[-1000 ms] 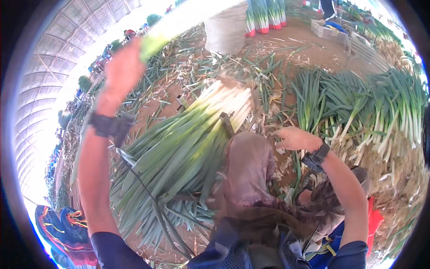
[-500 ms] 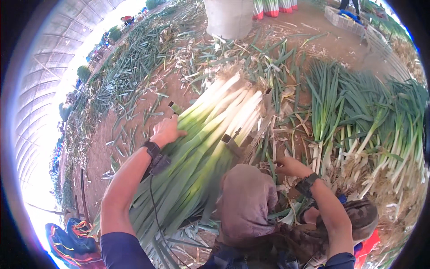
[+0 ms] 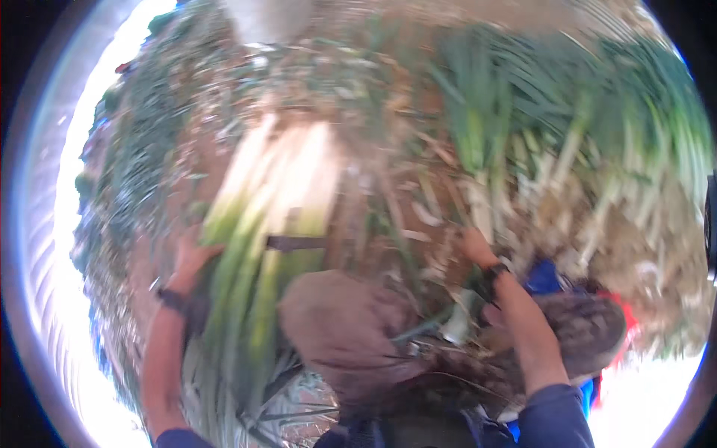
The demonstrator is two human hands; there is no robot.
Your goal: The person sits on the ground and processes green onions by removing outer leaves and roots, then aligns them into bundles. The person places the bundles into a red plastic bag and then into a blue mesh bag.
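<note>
A big bundle of long green onions [image 3: 254,246] lies in front of me, white stems pointing away and green leaves towards me. A dark flat strip [image 3: 296,243] shows across its right part. At the bundle's left edge rests my left hand [image 3: 193,257], its thumb stretched over the leaves and the other fingers blurred. My right hand [image 3: 472,243] is by the stem ends of a second heap of green onions [image 3: 553,134] on the right. Motion smears its fingers, so I cannot make out whether it grips a stem.
Loose leaves and peelings [image 3: 358,82] litter the brown soil. A pale sack [image 3: 272,19] stands at the far side. My bent knee [image 3: 343,306] is close to the bundle's right side, and something blue [image 3: 544,276] lies past my right hand.
The view has swung right, so the bundle appears further left and the heap nearer. My right hand has come up to that heap's stem ends. My left hand stays beside the bundle.
</note>
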